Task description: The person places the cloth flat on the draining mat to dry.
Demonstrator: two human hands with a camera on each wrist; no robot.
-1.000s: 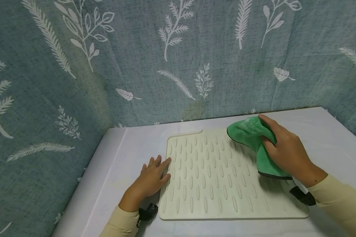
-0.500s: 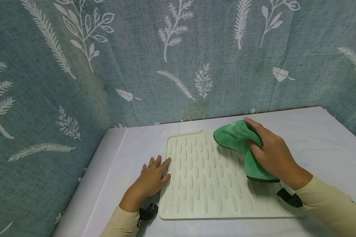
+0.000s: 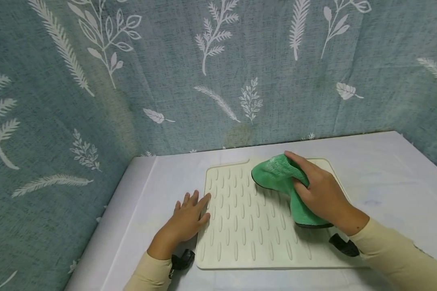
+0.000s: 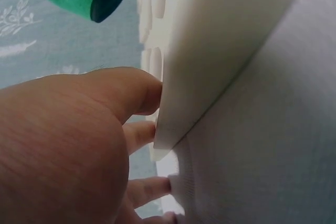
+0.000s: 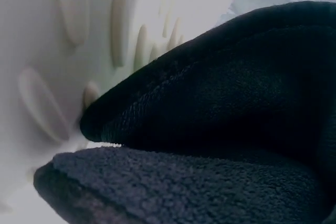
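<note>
A cream rubbery mat (image 3: 240,226) with rows of raised oval ridges lies flat on the white-covered table. My right hand (image 3: 322,194) grips a bunched green microfibre cloth (image 3: 276,173) with dark edging, over the middle of the mat. In the right wrist view the cloth's dark folds (image 5: 210,98) fill much of the frame, close against the ridges, and hide the hand's fingers. At the mat's left edge, my left hand (image 3: 183,220) lies with fingers spread. Its thumb and index fingertip touch the edge in the left wrist view, while other fingers reach the table.
The white table cover (image 3: 160,178) extends around the mat, with a faint purplish mark right of it. A blue-green fabric backdrop (image 3: 175,81) with white leaf prints rises behind and at both sides. Black wrist straps (image 3: 344,244) sit under both wrists.
My right hand has slid left across the mat with the green cloth, uncovering the mat's far right corner. The left hand has stayed at the left edge.
</note>
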